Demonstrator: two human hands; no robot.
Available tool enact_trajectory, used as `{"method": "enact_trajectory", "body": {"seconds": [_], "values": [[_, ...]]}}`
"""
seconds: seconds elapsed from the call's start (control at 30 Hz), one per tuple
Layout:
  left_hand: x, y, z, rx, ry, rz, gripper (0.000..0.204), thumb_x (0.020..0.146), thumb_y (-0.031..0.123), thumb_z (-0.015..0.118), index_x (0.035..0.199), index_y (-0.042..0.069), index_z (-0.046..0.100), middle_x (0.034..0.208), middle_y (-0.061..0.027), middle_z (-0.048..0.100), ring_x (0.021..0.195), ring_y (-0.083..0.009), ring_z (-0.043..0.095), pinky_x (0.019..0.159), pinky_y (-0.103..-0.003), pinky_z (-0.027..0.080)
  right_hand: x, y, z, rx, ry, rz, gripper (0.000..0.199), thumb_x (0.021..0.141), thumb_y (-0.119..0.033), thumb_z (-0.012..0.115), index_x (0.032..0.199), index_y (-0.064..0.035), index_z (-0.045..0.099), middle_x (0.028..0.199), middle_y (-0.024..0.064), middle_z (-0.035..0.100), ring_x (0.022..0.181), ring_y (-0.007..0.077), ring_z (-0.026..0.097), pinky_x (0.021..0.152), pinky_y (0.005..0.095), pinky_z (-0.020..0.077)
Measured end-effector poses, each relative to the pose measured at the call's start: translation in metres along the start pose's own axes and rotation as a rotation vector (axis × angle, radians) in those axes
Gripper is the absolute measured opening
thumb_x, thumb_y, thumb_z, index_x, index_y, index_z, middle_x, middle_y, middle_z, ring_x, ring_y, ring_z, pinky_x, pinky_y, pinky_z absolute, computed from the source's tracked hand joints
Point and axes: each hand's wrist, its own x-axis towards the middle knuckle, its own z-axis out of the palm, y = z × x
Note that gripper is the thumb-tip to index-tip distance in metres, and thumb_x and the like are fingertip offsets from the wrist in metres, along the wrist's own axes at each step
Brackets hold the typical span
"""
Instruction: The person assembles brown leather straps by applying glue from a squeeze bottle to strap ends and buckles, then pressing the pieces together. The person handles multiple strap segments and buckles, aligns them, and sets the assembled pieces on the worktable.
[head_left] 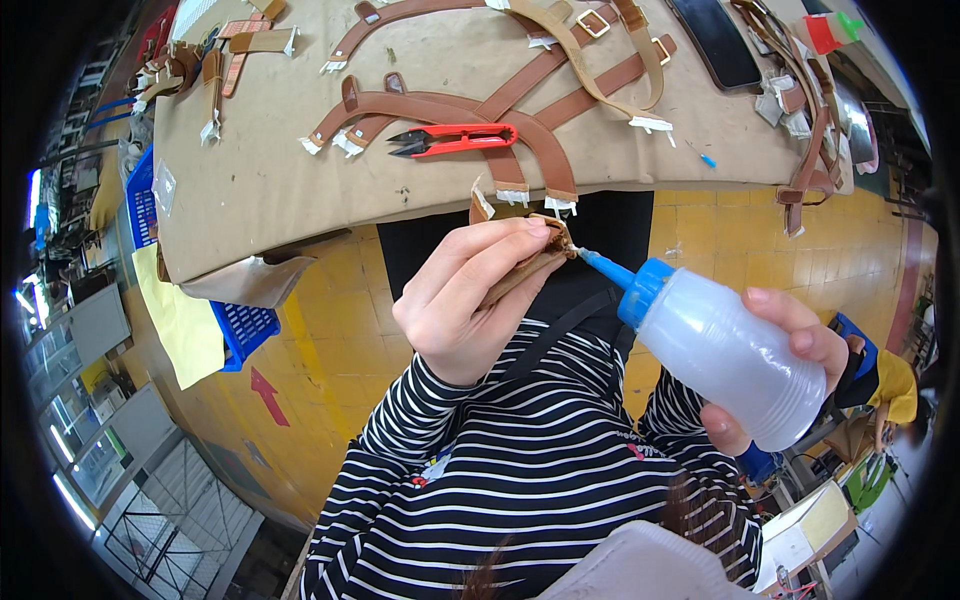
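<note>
My left hand point(478, 290) pinches a brown leather strap point(522, 268), its end turned toward the right. In my right hand point(790, 345) lies a squeeze bottle point(735, 350) of cloudy white plastic, tipped sideways. Its blue nozzle point(608, 268) reaches the end of the strap and appears to touch it. Just beyond my hands, at the table's near edge, are the taped ends of brown leather straps point(548, 165). Across these straps rest red-handled thread snips point(455, 139) with dark blades.
The table point(260, 190) has a tan cover. More leather straps with buckles point(592, 25) lie farther back, near a black phone point(715, 45). Strap bundles sit at both sides. A blue basket point(245, 330) stands left, beside yellow paper point(185, 320). Another person point(890, 385) is at far right.
</note>
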Motion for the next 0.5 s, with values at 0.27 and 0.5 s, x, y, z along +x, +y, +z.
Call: {"method": "enact_trajectory", "body": {"seconds": [0.27, 0.5], "values": [[0.003, -0.003, 0.002, 0.032, -0.013, 0.026, 0.035, 0.063, -0.010, 0.079, 0.096, -0.004, 0.069, 0.095, -0.0157, 0.069, 0.086, -0.0228, 0.070, 0.076, -0.030, 0.058, -0.002, -0.001, 0.011, -0.009, 0.097, -0.024, 0.085, 0.060, -0.014, 0.088, 0.125, -0.0069, 0.034, 0.118, 0.0264, 0.055, 0.093, 0.0274, 0.064, 0.076, 0.0309, 0.0555], [0.003, -0.004, 0.003, 0.045, -0.007, 0.028, 0.034, 0.064, -0.009, 0.079, 0.096, -0.003, 0.069, 0.094, -0.0154, 0.069, 0.086, -0.0226, 0.070, 0.075, -0.030, 0.058, -0.003, 0.003, 0.024, -0.005, 0.212, -0.030, 0.084, 0.056, -0.015, 0.092, 0.121, -0.0077, 0.039, 0.112, 0.0278, 0.060, 0.089, 0.0279, 0.066, 0.072, 0.0327, 0.0561]]}}
